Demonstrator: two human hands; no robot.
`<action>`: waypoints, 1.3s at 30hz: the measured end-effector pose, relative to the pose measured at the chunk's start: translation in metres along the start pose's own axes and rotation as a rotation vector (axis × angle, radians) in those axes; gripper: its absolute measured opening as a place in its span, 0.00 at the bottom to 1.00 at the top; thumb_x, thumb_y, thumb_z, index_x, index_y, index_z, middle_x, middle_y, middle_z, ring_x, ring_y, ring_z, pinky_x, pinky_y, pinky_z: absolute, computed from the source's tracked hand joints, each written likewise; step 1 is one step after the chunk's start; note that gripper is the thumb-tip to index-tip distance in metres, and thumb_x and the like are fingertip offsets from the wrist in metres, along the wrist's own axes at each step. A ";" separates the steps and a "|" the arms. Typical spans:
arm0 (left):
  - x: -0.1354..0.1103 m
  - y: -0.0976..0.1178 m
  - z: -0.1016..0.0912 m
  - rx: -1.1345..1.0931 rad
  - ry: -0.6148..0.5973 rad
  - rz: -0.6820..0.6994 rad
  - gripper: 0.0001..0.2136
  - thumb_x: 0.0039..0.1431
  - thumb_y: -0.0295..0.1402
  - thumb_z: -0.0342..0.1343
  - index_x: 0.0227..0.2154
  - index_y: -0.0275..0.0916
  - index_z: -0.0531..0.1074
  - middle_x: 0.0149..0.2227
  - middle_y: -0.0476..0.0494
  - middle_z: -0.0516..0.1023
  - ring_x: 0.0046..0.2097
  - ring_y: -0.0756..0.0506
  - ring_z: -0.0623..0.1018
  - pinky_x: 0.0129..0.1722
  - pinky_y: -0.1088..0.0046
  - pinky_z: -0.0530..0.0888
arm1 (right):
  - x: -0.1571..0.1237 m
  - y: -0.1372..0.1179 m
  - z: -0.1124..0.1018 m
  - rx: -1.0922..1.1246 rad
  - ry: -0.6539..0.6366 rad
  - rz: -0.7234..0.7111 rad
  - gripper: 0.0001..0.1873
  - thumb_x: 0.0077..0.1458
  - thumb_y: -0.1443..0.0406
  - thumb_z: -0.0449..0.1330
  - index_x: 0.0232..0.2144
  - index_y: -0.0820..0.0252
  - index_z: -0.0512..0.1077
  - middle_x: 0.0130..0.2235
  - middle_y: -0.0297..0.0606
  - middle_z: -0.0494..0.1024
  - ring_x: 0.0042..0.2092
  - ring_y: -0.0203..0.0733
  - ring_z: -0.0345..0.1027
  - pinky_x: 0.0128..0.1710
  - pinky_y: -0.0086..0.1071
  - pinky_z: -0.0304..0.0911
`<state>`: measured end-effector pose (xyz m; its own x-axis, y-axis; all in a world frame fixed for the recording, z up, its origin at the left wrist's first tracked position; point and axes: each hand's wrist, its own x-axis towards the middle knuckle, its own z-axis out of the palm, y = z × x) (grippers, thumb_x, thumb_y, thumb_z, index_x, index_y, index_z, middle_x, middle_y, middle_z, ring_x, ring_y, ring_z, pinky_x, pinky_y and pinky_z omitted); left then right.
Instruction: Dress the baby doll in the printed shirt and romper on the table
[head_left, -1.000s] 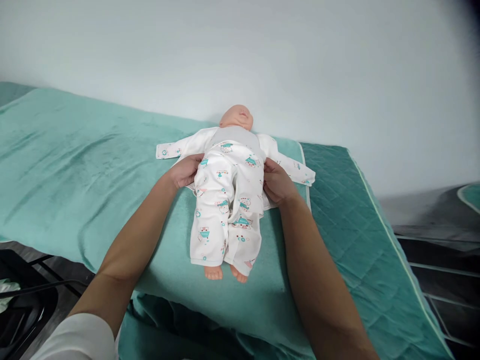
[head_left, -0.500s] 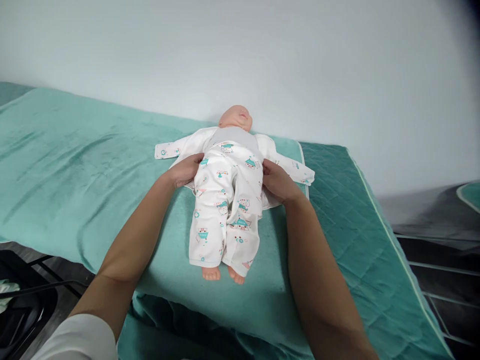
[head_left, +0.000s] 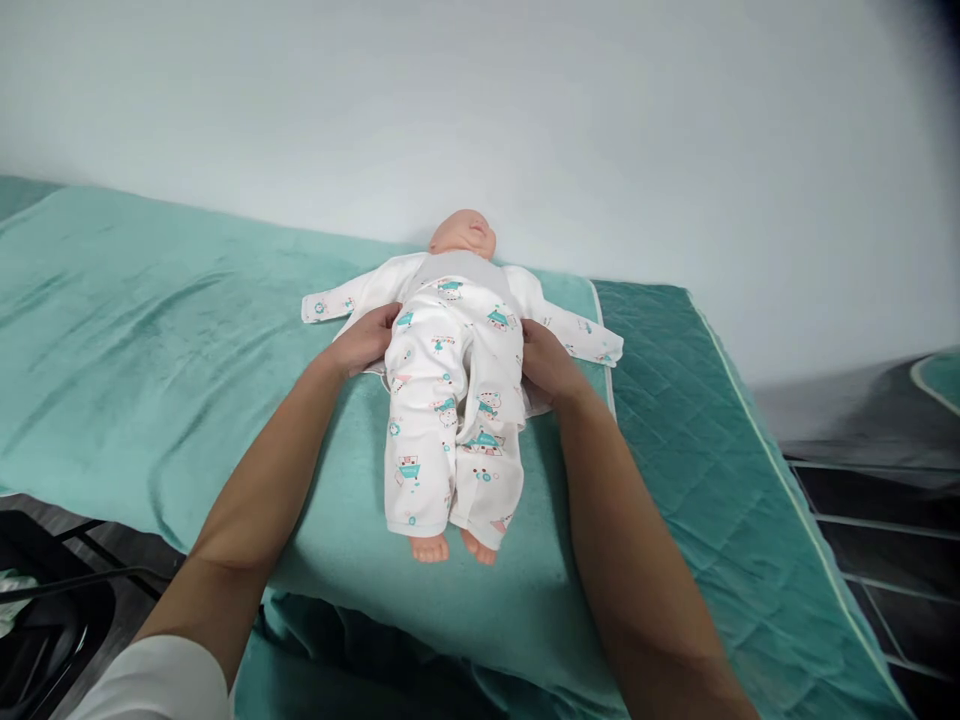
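A baby doll lies on its back on a teal towel, head toward the wall. It wears white printed trousers and lies on an opened white printed top with sleeves spread to both sides. My left hand grips the trousers at the doll's left-side waist. On the other side, my right hand is closed on the waist of the trousers. Two bare doll feet stick out at the bottom.
A darker quilted teal pad covers the right part of the surface. The white wall runs close behind the doll's head. A dark metal frame shows at right, and a black object sits low at the left.
Both hands and the trouser waist have shifted slightly up the doll's body; the view has drifted a little.
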<state>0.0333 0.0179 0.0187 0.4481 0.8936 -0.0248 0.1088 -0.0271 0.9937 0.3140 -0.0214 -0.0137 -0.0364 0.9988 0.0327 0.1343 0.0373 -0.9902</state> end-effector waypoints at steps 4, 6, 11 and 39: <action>-0.004 0.009 -0.001 0.158 -0.037 0.038 0.19 0.50 0.35 0.66 0.46 0.37 0.79 0.48 0.40 0.83 0.54 0.36 0.78 0.57 0.61 0.73 | 0.000 0.002 -0.003 -0.024 0.014 -0.020 0.16 0.48 0.60 0.70 0.41 0.52 0.80 0.42 0.36 0.85 0.52 0.57 0.74 0.53 0.51 0.72; -0.006 0.012 -0.002 0.180 -0.053 0.049 0.19 0.50 0.36 0.66 0.46 0.37 0.79 0.48 0.40 0.84 0.55 0.35 0.77 0.59 0.59 0.72 | -0.001 0.002 -0.004 -0.027 -0.006 -0.041 0.18 0.47 0.60 0.71 0.43 0.51 0.80 0.41 0.35 0.85 0.52 0.56 0.74 0.54 0.51 0.72; -0.007 0.011 -0.002 0.170 -0.041 0.033 0.18 0.49 0.36 0.67 0.45 0.38 0.80 0.48 0.40 0.84 0.57 0.34 0.77 0.59 0.59 0.73 | -0.001 0.000 0.000 -0.010 -0.043 -0.056 0.15 0.48 0.60 0.70 0.41 0.52 0.80 0.44 0.35 0.84 0.51 0.52 0.75 0.58 0.51 0.69; -0.003 -0.002 0.008 -0.227 0.043 -0.025 0.30 0.44 0.37 0.72 0.52 0.36 0.77 0.51 0.35 0.83 0.56 0.32 0.79 0.60 0.49 0.74 | 0.004 0.006 0.014 0.224 0.076 -0.110 0.17 0.46 0.59 0.71 0.41 0.53 0.81 0.45 0.35 0.85 0.52 0.52 0.76 0.53 0.47 0.73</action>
<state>0.0386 0.0115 0.0163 0.4093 0.9110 -0.0498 -0.0852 0.0925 0.9921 0.3003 -0.0172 -0.0214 0.0372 0.9890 0.1433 -0.0891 0.1461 -0.9853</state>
